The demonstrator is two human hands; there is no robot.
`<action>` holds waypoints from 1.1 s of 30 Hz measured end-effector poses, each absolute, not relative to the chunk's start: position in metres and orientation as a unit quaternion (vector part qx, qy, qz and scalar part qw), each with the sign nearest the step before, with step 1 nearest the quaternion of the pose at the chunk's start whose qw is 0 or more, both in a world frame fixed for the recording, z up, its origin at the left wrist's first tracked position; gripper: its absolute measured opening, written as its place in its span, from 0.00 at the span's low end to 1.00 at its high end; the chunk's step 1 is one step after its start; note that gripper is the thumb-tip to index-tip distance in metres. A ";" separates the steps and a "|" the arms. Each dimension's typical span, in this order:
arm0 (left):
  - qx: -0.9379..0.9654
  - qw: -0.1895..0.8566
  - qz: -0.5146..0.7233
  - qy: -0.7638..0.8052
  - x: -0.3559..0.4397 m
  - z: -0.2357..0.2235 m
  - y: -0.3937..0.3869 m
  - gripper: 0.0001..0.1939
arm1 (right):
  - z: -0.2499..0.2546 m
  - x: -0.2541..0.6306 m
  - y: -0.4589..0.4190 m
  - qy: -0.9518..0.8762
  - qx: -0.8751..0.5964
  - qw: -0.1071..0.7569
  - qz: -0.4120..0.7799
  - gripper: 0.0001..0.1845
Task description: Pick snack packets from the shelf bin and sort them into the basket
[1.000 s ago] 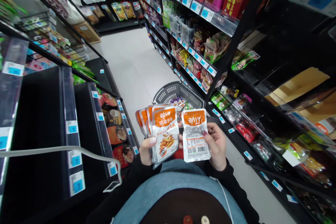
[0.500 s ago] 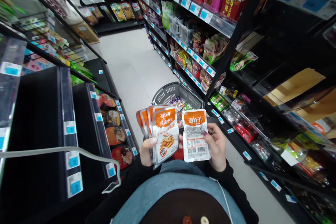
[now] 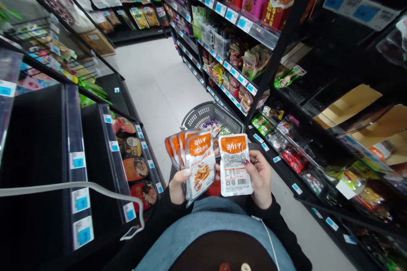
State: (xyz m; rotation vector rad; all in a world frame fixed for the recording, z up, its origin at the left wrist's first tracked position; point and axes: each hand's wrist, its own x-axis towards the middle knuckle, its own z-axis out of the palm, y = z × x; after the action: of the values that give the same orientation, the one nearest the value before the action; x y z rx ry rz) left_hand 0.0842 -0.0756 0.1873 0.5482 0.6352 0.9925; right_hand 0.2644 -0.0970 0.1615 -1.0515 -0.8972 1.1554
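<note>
A fanned stack of orange-and-white snack packets is in my left hand, with the thumb pressed on the front one. That front packet shows a picture of small fried pieces. My right hand pinches a single snack packet by its right edge, its printed back with a barcode turned toward me. The packets are side by side at waist height, a small gap between them. Just beyond them is a grey shopping basket containing several small colourful packets; its near part is hidden by my hands and the packets.
Shelves with boxed and bagged snacks line the right side. To the left, a dark shelf unit holds round-lidded tubs. A white cable crosses the lower left. Pale floor runs between the shelves.
The camera view has shifted slightly, so the shelves appear a little further left. Both hands keep their hold on the packets, which stay almost in place.
</note>
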 end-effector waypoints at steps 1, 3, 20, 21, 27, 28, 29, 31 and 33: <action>0.261 0.792 0.466 0.296 0.085 0.185 -0.075 0.35 | 0.162 0.264 -0.097 -0.399 -0.461 0.623 0.491 0.12; 0.275 0.772 0.483 0.307 0.087 0.179 -0.074 0.33 | 0.164 0.263 -0.098 -0.420 -0.468 0.627 0.460 0.10; 0.646 0.378 0.352 0.563 0.096 0.190 -0.068 0.32 | 0.183 0.241 -0.089 -0.559 -0.495 0.514 0.423 0.11; 0.651 0.374 0.347 0.562 0.096 0.191 -0.068 0.33 | 0.182 0.241 -0.089 -0.556 -0.497 0.517 0.421 0.10; 0.658 0.399 0.358 0.528 0.093 0.186 -0.067 0.35 | 0.176 0.243 -0.091 -0.548 -0.516 0.532 0.389 0.09; 0.656 0.405 0.366 0.521 0.093 0.185 -0.067 0.34 | 0.176 0.243 -0.091 -0.548 -0.517 0.532 0.387 0.09; 0.652 0.414 0.377 0.511 0.093 0.184 -0.067 0.32 | 0.176 0.244 -0.091 -0.548 -0.517 0.532 0.387 0.08; 0.639 0.439 0.407 0.483 0.094 0.180 -0.067 0.31 | 0.175 0.244 -0.091 -0.546 -0.513 0.536 0.389 0.08; 0.612 0.476 0.443 0.450 0.094 0.176 -0.067 0.30 | 0.174 0.245 -0.090 -0.540 -0.509 0.543 0.393 0.08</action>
State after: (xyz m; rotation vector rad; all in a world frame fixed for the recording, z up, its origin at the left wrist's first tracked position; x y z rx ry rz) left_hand 0.0941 -0.0671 0.1760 1.4951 1.0992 1.0828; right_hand 0.2446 -0.0902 0.1741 -1.2084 -1.2831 0.9337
